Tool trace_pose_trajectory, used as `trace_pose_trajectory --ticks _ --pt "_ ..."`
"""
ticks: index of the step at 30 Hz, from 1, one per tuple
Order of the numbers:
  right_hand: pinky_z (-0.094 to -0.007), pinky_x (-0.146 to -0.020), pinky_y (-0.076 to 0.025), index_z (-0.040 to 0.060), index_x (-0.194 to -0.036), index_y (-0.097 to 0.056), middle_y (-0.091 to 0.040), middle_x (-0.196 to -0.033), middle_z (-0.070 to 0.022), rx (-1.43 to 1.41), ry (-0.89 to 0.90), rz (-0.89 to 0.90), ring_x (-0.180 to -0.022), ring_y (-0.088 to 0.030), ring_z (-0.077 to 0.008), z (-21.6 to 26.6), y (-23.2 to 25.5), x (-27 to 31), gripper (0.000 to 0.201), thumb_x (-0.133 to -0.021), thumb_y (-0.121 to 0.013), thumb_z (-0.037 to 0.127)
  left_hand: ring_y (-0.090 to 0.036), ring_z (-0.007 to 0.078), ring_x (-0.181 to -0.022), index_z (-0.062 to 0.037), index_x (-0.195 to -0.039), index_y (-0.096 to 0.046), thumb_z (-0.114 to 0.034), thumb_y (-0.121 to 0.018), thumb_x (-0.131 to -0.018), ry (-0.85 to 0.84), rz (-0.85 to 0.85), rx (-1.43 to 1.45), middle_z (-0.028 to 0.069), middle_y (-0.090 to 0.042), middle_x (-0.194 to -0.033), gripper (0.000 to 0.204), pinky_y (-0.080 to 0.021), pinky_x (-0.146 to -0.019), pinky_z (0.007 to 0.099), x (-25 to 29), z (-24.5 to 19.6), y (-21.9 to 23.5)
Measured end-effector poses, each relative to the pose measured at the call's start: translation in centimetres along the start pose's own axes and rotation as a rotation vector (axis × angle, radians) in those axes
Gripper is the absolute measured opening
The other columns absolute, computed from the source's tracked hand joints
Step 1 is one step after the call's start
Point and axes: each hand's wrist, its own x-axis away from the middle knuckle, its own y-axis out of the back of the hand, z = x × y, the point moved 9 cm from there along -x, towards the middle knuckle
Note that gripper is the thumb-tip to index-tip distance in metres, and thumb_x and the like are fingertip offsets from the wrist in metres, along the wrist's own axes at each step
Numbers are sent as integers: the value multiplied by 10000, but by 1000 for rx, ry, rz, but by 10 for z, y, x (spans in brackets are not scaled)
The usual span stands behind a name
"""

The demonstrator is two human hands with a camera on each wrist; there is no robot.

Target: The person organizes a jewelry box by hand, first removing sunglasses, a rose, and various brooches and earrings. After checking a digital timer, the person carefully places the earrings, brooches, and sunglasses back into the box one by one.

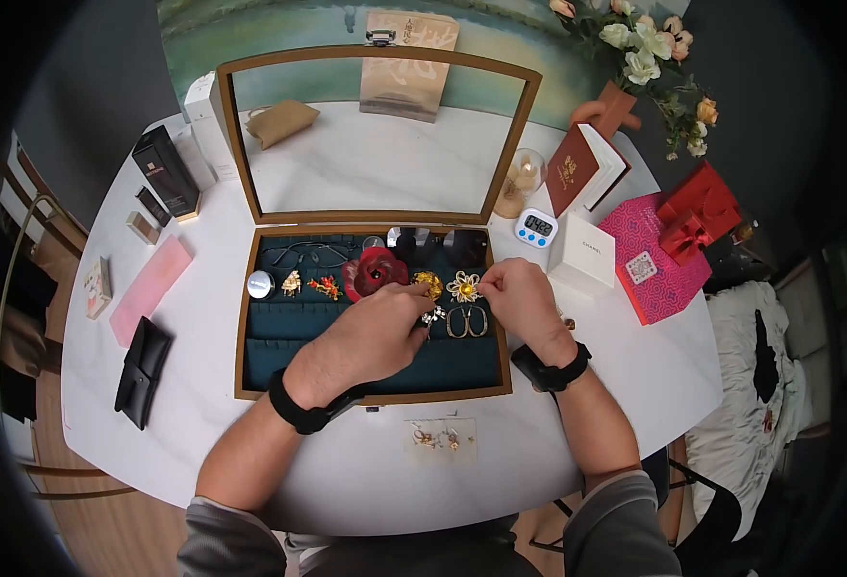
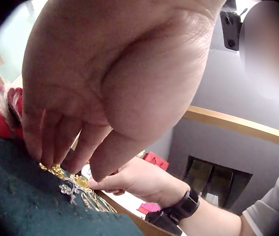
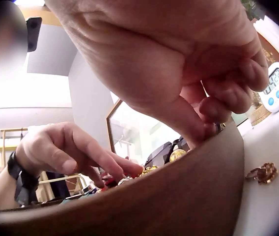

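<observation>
Teal lining (image 1: 274, 354) fills the wooden box (image 1: 442, 395); there the left hand (image 1: 370, 332), fingers loosely extended, touches the gold brooch (image 1: 429, 282), while the right hand (image 1: 524, 300) pinches the neighbouring flower brooch (image 1: 464, 287) by its edge.

Likely a home: flowers (image 1: 643, 53), a white-covered bed (image 1: 745, 385) beside the table (image 1: 327, 481).

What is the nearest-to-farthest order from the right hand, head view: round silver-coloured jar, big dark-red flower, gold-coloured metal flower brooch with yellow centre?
From the right hand:
1. Gold-coloured metal flower brooch, at its fingertips, left side.
2. Big dark-red flower, farther left, beyond the left hand's fingers.
3. Round silver-coloured jar, farthest left.
</observation>
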Motion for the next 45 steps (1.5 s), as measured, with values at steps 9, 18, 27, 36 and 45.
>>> trace_pose_trajectory --ticks 9,18,27,36,45 --pt "-422 -733 -582 28 -938 -788 -759 -841 -148 65 109 -103 -779 -742 -326 14 19 4 101 -892 -817 113 -655 442 -1299 76 -1327 -702 -43 -708 -966 15 73 50 248 -637 -1486 380 -540 -1121 482 -3 -6 -1" --pt "-455 -696 -535 2 -908 -725 -702 -830 -135 -93 252 -392 -761 -691 -338 46 89 28 84 -906 -786 60 -672 436 -1271 75 -1354 -679 -44 -706 -969 -16 80 61 247 -648 -1466 404 -558 -1085 475 -1 -10 1" --pt "-446 -675 -507 -9 -880 -704 -677 -819 -144 79 431 -509 -757 -660 -355 78 153 100 90 -858 -780 -50 -715 394 -1169 6 -1220 -750 4 -742 -921 -202 -280 95 204 -749 -1226 299 -580 -1018 441 32 -38 59" --pt "-464 -793 -591 24 -939 -771 -749 -942 -158 241 86 -36 -877 -733 -368 -41 86 93 104 -868 -820 82 -736 300 -755 9 -947 -753 45 -756 -875 -160 -279 34 143 -719 -855 81 -595 -692 377 58 -20 67" --pt "-477 -821 -592 34 -1044 -772 -738 -987 -158 414 171 133 -898 -740 -385 -24 44 86 246 -840 -864 136 -731 268 -739 6 -925 -736 29 -768 -883 -125 -246 48 129 -711 -831 57 -584 -675 366 68 -16 82"
